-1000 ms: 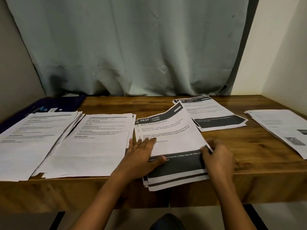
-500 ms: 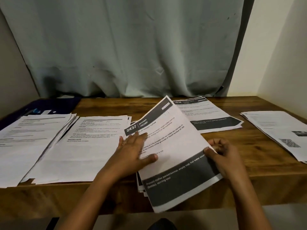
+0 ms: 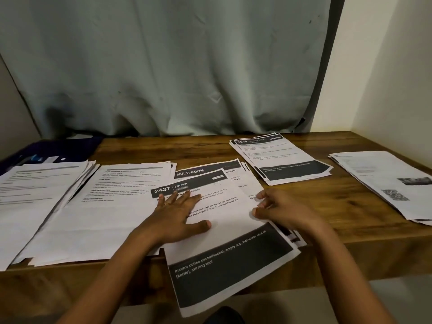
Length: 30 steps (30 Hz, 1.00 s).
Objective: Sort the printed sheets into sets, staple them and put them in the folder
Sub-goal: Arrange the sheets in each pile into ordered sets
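Note:
A printed sheet headed 2437 KITCHEN (image 3: 229, 249) lies askew on the centre pile, its dark bottom band hanging over the table's front edge. My left hand (image 3: 180, 216) presses flat on its upper left part, fingers spread. My right hand (image 3: 280, 209) is at the sheet's right edge, fingers loosely curled, fingertips touching the paper. Beneath it shows a sheet headed MULTI-ROOM (image 3: 201, 171) on the centre pile. Other piles lie at the far left (image 3: 35, 197), left of centre (image 3: 112, 211), back right, headed 3638 (image 3: 282, 160), and far right (image 3: 383, 181). A dark blue folder (image 3: 58, 150) lies at the back left.
The wooden table (image 3: 327, 206) stands against a grey curtain (image 3: 163, 66), with a wall (image 3: 397, 66) on the right. Bare wood shows between the centre pile and the far right pile. No stapler is in view.
The top KITCHEN sheet was lifted off the centre pile, swung left and toward me, and now lies flat over the front edge. The MULTI-ROOM sheet has been uncovered. My right hand let go its grip.

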Motion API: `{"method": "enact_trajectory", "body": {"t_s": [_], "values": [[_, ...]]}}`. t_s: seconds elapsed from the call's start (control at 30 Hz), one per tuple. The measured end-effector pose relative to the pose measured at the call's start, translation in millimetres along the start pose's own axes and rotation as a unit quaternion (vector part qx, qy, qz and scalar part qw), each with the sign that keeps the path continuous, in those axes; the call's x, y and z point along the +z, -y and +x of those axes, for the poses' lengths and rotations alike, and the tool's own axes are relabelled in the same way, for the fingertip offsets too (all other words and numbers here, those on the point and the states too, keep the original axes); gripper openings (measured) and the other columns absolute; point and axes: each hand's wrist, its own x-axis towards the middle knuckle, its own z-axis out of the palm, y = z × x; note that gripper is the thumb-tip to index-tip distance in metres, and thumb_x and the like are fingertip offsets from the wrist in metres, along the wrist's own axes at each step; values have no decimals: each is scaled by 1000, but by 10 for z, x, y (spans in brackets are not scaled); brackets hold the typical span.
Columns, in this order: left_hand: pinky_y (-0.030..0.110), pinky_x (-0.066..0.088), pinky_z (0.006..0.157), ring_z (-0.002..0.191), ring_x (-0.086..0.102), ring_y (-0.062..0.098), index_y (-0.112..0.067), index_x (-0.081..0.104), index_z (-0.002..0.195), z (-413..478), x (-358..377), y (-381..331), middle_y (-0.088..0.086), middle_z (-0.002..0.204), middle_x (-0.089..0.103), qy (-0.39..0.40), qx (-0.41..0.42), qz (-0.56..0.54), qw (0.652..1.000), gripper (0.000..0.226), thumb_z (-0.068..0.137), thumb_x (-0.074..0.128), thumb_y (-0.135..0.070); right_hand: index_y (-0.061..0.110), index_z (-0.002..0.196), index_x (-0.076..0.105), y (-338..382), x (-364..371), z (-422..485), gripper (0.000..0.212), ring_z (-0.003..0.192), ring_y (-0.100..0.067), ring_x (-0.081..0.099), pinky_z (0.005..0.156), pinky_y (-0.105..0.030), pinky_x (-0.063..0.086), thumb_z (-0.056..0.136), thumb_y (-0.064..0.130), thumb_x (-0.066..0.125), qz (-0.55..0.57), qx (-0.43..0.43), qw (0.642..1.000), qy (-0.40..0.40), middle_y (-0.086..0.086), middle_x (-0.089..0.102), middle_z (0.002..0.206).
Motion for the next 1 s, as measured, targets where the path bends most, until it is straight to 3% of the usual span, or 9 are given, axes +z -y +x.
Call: {"method": "enact_trajectory", "body": {"t_s": [0.07, 0.27, 0.4, 0.5, 0.6, 0.7, 0.83, 1.0], "values": [[47, -14, 115, 147, -13, 23, -36, 0, 152, 0, -19, 4, -1, 161, -8, 8, 2, 1, 1000, 138, 32, -6, -103, 19, 123, 51, 26, -65, 255, 43, 99, -16, 59, 86, -31, 51, 85, 27, 69, 30, 3, 999, 30, -1, 59, 111], [48, -14, 115, 148, -9, 23, -35, 2, 152, 57, -86, 4, 0, 161, -5, 29, 12, 8, 999, 140, 31, 0, -105, 14, 115, 58, 137, -55, 822, 38, 91, -17, 60, 73, -26, 52, 81, 14, 75, 108, -27, 992, 57, -5, 63, 99], [49, -14, 115, 148, -9, 23, -35, 1, 153, 74, -114, -10, 2, 161, -6, 16, 9, 10, 1000, 131, 41, 10, -104, 15, 107, 62, 77, 36, 908, 36, 79, -14, 63, 66, -25, 55, 76, 3, 76, 84, -77, 993, -17, -4, 64, 86], [47, -13, 114, 147, -12, 25, -36, -1, 153, 108, -83, 27, 2, 161, -10, -26, 4, 14, 1000, 135, 35, -6, -103, 10, 100, 64, -30, 156, 893, 28, 72, -13, 60, 61, -23, 55, 77, -4, 72, 127, -91, 986, -66, -7, 63, 83], [47, -12, 115, 146, -15, 28, -35, -3, 153, 144, -70, 46, 6, 160, -13, -52, -28, -1, 998, 121, 51, 7, -100, 10, 99, 65, -110, 207, 944, 23, 74, -13, 60, 64, -20, 54, 80, -2, 70, 125, -88, 980, -129, -5, 64, 85], [46, -11, 115, 146, -16, 29, -32, -1, 153, 168, -75, 24, 9, 160, -13, -59, -51, -14, 997, 90, 83, 35, -76, 13, 103, 65, -152, 186, 997, 22, 75, -9, 58, 66, -13, 48, 83, 3, 69, 73, -91, 979, -169, 0, 64, 87], [45, -11, 115, 146, -16, 31, -32, -3, 153, 236, -44, -5, 10, 159, -16, -33, -54, -11, 998, 87, 85, 34, -71, 8, 111, 65, -224, 175, 1026, 27, 86, -13, 60, 81, -28, 54, 85, 11, 70, 34, -93, 975, -198, -5, 67, 99], [46, -10, 117, 146, -14, 33, -33, -2, 153, 279, -2, -30, 12, 159, -14, -12, -57, -10, 998, 83, 86, 29, -71, 10, 120, 62, -261, 187, 993, 36, 95, -11, 57, 80, -23, 47, 87, 23, 68, 29, -95, 978, -183, -3, 64, 114]]}}
